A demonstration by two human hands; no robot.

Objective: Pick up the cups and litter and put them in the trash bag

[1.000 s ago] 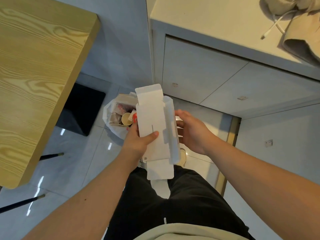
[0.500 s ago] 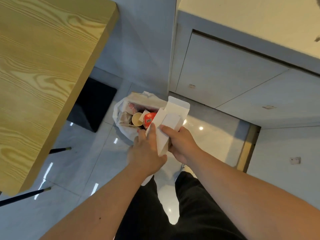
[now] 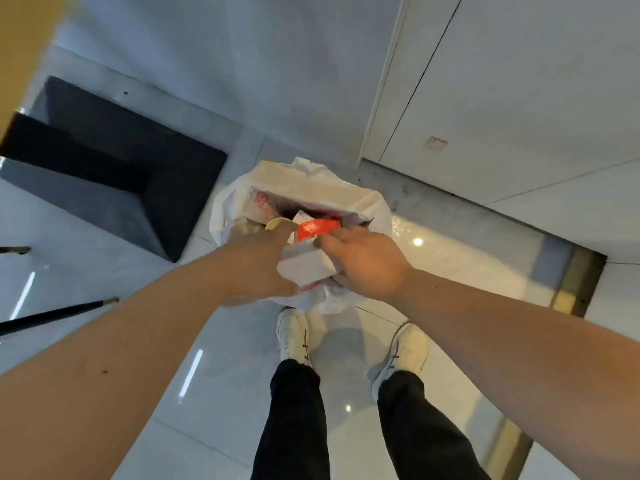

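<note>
Glossy floor (image 3: 104, 341); both hands press white box (image 3: 306, 268) at bag rim (image 3: 298, 181).

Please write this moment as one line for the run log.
phase: binning | left hand: holding white box | right hand: holding white box | box: over open trash bag | bag: on floor

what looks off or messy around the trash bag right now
Nothing is spilled on the floor. The white carton, folded and crushed, is gripped by the left hand and right hand over the trash bag, already crowded with a cup.
</note>
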